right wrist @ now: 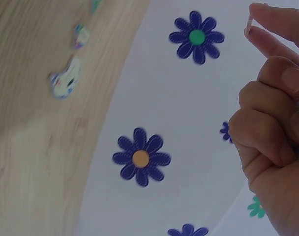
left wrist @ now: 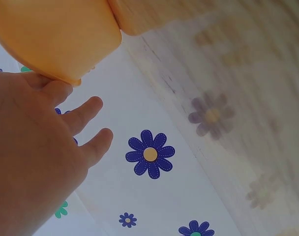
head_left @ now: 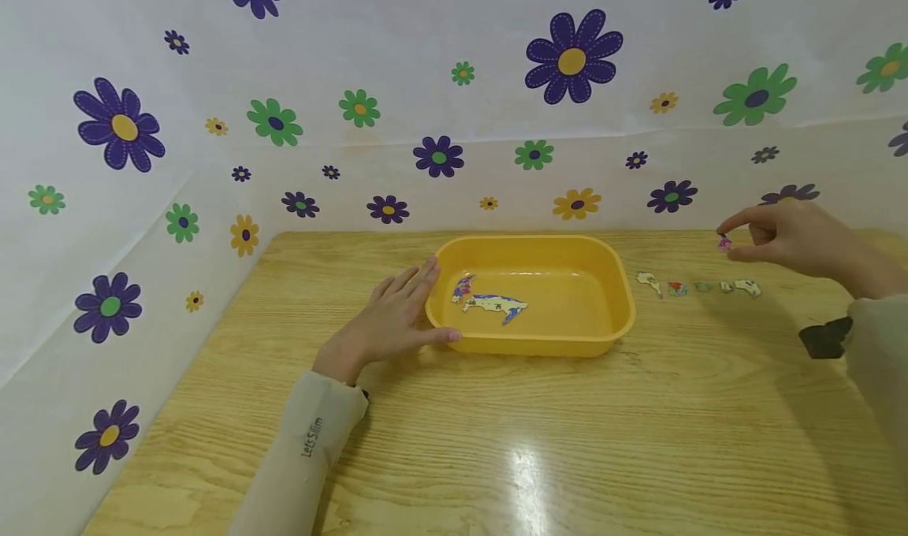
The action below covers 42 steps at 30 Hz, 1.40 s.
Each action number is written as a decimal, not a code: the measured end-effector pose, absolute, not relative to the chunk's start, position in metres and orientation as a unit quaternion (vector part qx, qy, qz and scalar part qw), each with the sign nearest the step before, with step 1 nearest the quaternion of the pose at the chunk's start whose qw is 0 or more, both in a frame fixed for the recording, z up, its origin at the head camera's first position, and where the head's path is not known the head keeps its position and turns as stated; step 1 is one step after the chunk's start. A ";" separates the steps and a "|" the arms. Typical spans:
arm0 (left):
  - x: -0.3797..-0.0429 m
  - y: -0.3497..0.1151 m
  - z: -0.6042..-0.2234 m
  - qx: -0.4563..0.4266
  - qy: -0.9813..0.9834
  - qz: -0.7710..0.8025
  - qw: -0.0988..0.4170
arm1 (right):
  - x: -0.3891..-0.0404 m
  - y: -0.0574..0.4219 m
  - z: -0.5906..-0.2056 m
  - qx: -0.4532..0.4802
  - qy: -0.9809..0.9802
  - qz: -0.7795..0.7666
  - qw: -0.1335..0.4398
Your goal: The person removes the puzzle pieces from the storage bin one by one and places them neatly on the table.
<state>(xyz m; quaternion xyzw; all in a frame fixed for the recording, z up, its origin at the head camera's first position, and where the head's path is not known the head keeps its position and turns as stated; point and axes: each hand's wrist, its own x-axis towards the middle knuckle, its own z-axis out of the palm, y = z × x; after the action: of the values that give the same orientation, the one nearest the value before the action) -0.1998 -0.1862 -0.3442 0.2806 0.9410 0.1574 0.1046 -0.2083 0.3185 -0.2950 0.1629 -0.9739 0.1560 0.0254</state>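
Observation:
My left hand point(head_left: 397, 315) rests on the left end of a yellow plastic tub point(head_left: 539, 347), fingers extended along its rim and thumb over the front edge. In the tub lie two flat printed puzzle pieces, a pink-and-blue one point(head_left: 463, 288) and a longer cream-and-blue one point(head_left: 495, 305). To the right, my right hand point(head_left: 794, 236) pinches a small pink-and-blue puzzle piece point(head_left: 723, 243) between thumb and index finger, held above the table. In the right wrist view only the thin edge of this piece point(right wrist: 249, 23) shows, and the other fingers are curled in.
Several puzzle pieces lie in a row right of the tub, from a cream one point(head_left: 648, 282) to another cream one point(head_left: 747, 287). A wooden table point(head_left: 440, 441) carries everything. Behind it and at the left hangs a white flowered cloth point(head_left: 397, 47).

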 end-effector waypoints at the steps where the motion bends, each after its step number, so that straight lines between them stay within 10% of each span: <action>1: -0.200 -0.186 -0.344 0.280 0.941 0.158 0.105 | -0.207 0.323 -0.297 0.160 -0.974 0.156 0.027; 42: -0.201 -0.187 -0.345 0.276 0.941 0.163 0.108 | -0.200 0.394 -0.343 0.096 -0.985 0.128 -0.062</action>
<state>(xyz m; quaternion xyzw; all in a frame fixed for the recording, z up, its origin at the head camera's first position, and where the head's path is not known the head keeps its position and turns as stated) -0.2007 -0.1865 -0.3451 0.2764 0.9410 0.1626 0.1079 -0.1997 0.3940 -0.3431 0.0962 -0.9851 0.1281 -0.0622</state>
